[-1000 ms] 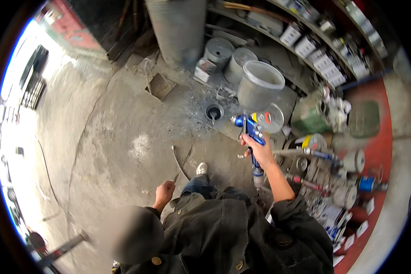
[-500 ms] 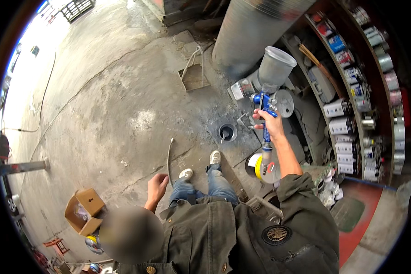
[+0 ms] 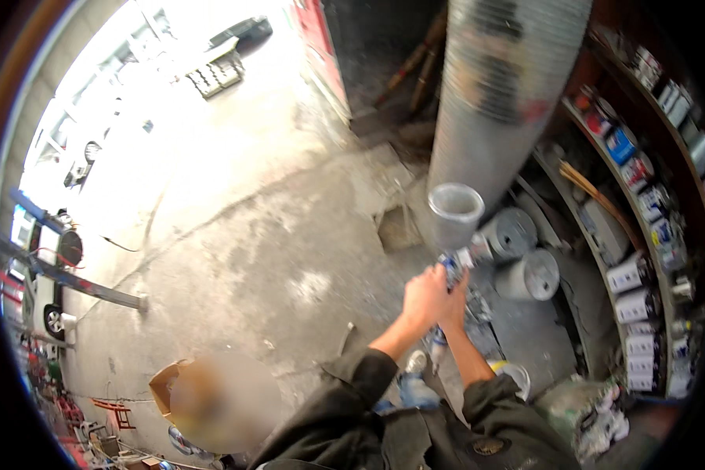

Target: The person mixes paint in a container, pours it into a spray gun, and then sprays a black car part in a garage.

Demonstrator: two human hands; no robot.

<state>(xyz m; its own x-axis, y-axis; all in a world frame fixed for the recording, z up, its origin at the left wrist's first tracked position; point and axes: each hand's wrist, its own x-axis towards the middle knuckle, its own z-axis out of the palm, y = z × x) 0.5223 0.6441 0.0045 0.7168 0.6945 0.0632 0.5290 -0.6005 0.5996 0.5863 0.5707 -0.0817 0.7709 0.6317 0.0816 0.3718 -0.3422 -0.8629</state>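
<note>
Head view: both hands meet on a blue spray gun [image 3: 456, 262] held out in front of the person's chest. The left hand [image 3: 421, 301] is wrapped around the gun's body from the near side, fingers closed on it. The right hand [image 3: 456, 296] lies just beside the left and touches it, gripping the lower part of the gun; how its fingers sit is partly hidden by the left hand.

Directly above the hands, the gun's translucent grey cup [image 3: 455, 213] stands nearly upright with its mouth open. The inside looks pale; whether any liquid is in it cannot be told.

Just beyond and to the right of the hands, two round grey cans [image 3: 522, 252] lie on their sides on the floor, flat ends toward the camera. Farther right, curved shelves [image 3: 603, 180] carry rows of paint tins [image 3: 630, 282], all lidded. Below the right forearm, near the feet, sits a small white tub [image 3: 517, 374] with a yellow edge; its contents are not visible.

Behind the cup rises a wide ribbed metal duct [image 3: 493, 94]. Well to the left of the hands, an open cardboard box [image 3: 168, 384] sits on the concrete floor [image 3: 251, 258].
</note>
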